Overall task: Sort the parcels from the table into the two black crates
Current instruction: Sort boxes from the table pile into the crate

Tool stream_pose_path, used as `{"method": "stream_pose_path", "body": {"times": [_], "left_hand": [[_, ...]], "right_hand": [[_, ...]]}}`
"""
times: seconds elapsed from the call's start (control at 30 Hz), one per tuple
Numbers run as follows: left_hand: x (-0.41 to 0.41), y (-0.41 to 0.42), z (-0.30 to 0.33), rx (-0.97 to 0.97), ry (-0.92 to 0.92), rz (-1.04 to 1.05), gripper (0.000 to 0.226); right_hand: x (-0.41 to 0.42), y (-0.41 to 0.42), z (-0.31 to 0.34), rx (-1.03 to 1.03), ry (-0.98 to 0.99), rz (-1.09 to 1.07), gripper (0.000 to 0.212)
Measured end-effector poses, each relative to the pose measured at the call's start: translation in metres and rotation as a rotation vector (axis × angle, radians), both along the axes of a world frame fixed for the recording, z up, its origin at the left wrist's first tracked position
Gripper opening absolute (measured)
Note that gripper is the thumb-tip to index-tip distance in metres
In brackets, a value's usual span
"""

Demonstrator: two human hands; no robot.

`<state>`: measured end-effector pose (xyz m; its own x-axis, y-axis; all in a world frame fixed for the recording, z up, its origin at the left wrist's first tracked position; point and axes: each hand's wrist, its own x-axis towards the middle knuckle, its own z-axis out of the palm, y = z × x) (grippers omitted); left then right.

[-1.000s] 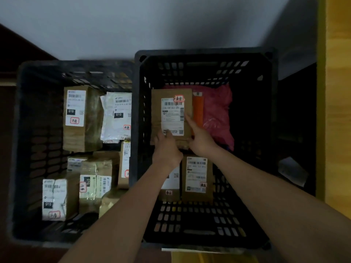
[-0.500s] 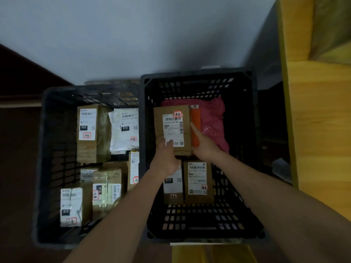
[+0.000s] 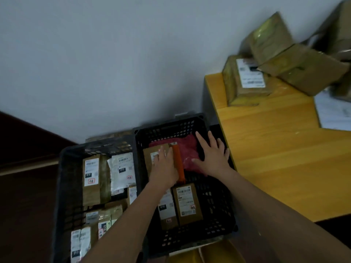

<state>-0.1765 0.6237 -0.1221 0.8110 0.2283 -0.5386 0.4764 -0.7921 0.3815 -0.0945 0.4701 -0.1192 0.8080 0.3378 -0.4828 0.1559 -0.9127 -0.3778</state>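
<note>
- Head view: left hand (image 3: 163, 168) lies flat, grip released, on a brown parcel (image 3: 152, 158) inside the right crate (image 3: 218, 221).
- Right hand (image 3: 212, 156), fingers spread, grip released, is over the red bag (image 3: 188, 154) there.
- More parcels (image 3: 245, 80) wait on the table (image 3: 275, 149); the left crate (image 3: 62, 186) holds others.

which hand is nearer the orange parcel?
Left. The left hand lies beside the orange parcel, fingers on the brown box; the right hand is over the pink bag.
</note>
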Motion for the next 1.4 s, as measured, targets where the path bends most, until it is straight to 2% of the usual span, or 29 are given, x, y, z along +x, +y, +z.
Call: {"method": "stream_pose_path", "body": {"times": [0.1, 0.27, 0.47, 0.93, 1.17, 1.4], "left_hand": [[0.018, -0.021, 0.026, 0.050, -0.046, -0.078, 0.074], [0.047, -0.071, 0.065, 0.121, -0.129, -0.228, 0.075], [0.069, -0.145, 0.093, 0.215, -0.205, -0.361, 0.076], [0.105, -0.356, 0.140, 0.267, -0.249, -0.435, 0.077], [0.139, -0.378, 0.158, 0.323, -0.235, -0.421, 0.081], [0.210, -0.348, 0.168, 0.320, -0.235, -0.266, 0.086]], "right_hand": [[0.004, -0.027, 0.032, -0.034, -0.091, -0.008, 0.089], [0.003, -0.087, 0.072, -0.008, -0.153, -0.147, 0.088], [-0.002, -0.168, 0.097, -0.031, -0.229, -0.245, 0.089], [0.020, -0.403, 0.148, -0.006, -0.294, -0.345, 0.086], [0.054, -0.450, 0.163, 0.060, -0.277, -0.388, 0.084], [0.103, -0.431, 0.166, 0.138, -0.214, -0.328, 0.085]]}}
